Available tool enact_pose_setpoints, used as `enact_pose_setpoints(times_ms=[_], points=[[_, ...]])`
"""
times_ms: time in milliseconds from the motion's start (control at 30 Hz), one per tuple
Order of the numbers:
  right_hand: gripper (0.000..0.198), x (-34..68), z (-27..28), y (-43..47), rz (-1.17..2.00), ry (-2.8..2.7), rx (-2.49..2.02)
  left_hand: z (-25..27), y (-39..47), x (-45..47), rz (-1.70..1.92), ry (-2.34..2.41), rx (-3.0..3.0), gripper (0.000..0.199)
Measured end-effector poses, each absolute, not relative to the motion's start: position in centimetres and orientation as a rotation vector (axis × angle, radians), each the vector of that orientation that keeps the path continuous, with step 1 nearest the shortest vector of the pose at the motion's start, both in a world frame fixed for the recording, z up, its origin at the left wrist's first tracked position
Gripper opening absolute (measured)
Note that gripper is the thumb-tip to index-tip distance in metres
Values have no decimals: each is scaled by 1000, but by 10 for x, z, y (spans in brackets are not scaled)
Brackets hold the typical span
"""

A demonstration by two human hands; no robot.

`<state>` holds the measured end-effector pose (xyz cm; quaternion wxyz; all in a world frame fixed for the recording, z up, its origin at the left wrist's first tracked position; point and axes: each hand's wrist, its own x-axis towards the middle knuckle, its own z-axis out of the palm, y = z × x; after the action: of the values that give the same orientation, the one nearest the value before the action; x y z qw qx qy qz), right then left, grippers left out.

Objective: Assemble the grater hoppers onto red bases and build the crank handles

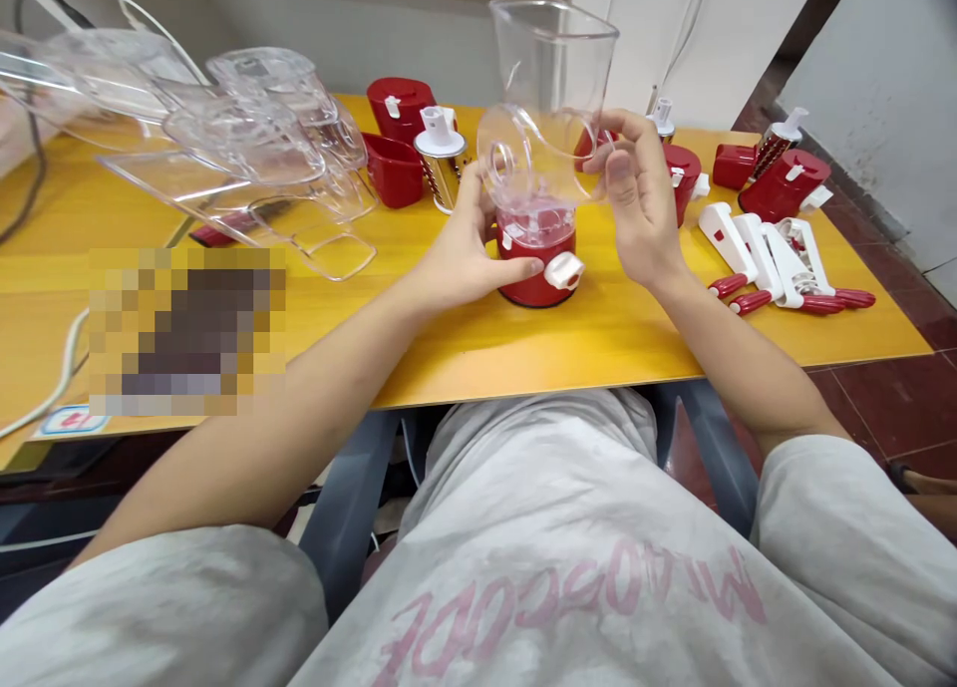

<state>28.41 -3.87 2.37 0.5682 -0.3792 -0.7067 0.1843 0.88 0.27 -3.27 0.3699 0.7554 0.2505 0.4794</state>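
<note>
In front of me a clear plastic grater hopper [557, 69], with a round drum opening below its tall chute, stands upright on a red grater base [527, 286]. A white knob [564, 270] sticks out from the front of the base. My left hand [468, 243] grips the base from the left, thumb across its front beside the knob and fingers partly hidden behind. My right hand [639, 193] holds the hopper's right side, its fingers closed around the clear plastic edge near the drum opening.
Several clear hoppers [246, 129] are piled at left. Behind stand a red base [400, 107], a red pusher [394, 171] and a grating drum [441, 159]. White handles with red grips [778, 258] lie at right near more red bases [785, 183]. A blurred-out dark object [198, 333] lies front left.
</note>
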Motion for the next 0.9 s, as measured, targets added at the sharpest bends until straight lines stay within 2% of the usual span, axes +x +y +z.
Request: enact_pose_setpoints(times_ms=[133,233,367,533,700,900], points=[[91,287,28,-37,451,-1628,-901,-22,5,3,1011,554,1885,159],[101,288,24,-33,443,-1635,-903,-19,3,0,1055,595,1845,151],[106,287,18,-31,482,-1655,-886,-22,6,-1,1090,609,1856,159],[114,286,15,-28,510,-1681,-846,-22,8,-2,1093,587,1897,157],[107,287,16,-33,531,-1634,-839,-12,-9,-2,1089,644,1919,143],[114,292,23,-32,459,-1692,-891,6,-27,0,1028,719,1952,137]])
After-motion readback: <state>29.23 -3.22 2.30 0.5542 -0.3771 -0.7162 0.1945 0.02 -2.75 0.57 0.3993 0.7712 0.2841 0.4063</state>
